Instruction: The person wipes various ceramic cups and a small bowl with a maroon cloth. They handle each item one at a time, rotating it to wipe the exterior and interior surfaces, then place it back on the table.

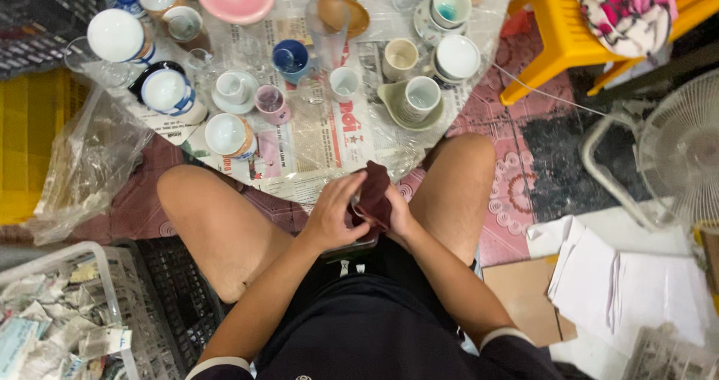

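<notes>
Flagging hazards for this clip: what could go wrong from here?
The dark red cup is held in both hands above the knees, not over the floor; a slip could drop it. The cups crowd the newspaper sheet close to the knees, so a leg shift might knock them.

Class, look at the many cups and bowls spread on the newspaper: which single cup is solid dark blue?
The dark blue cup near the middle of the newspaper, just left of a small white cup. The others are white, cream, pink or patterned.
</notes>
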